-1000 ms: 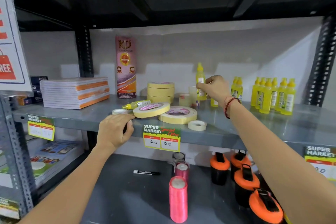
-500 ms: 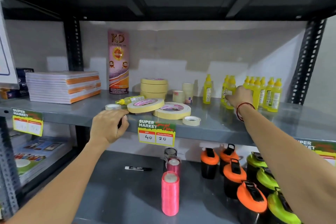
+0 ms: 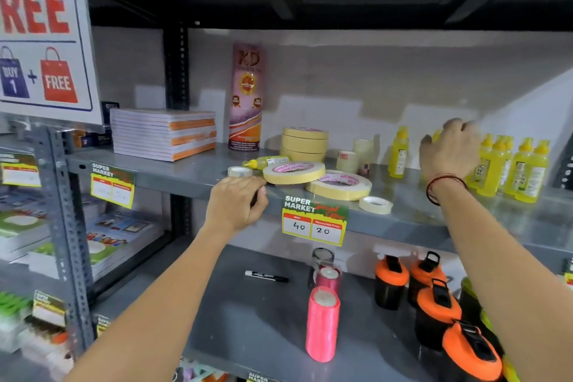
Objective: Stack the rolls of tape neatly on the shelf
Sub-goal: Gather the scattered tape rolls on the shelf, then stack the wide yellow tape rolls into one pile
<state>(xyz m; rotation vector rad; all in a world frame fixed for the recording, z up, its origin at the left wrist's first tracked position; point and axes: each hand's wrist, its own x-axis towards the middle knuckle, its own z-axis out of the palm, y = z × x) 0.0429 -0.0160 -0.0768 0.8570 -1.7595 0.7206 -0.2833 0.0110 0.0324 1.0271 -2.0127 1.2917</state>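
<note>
The left hand (image 3: 235, 203) rests on the front lip of the grey shelf (image 3: 192, 177), its fingers (image 3: 248, 184) curled narrow over the edge and holding nothing that shows; just beyond those fingertips lies a small pale tape roll (image 3: 239, 171), flat on the shelf and apart from them; to the right of it, near the same fingertips, a wide cream tape roll (image 3: 294, 172) sits tilted, one side propped on a second wide cream roll (image 3: 339, 184) that lies flat; a small white roll (image 3: 375, 205) lies further right by the shelf's front edge; behind the tilted roll, farther from the fingers, three cream rolls stand as a neat stack (image 3: 304, 144), with a fallen yellow bottle (image 3: 266, 162) lying on its side between the stack and the small pale roll. The right hand (image 3: 449, 150) is raised well to the right of all the tape, blurred, fingers (image 3: 459, 127) spread wide and empty, in front of a row of upright yellow bottles (image 3: 511, 167); one lone yellow bottle (image 3: 398, 153) and two small upright pale rolls (image 3: 355, 153) stand between that hand and the stack. A price tag (image 3: 313, 226) hangs from the lip just right of the left fingers.
</note>
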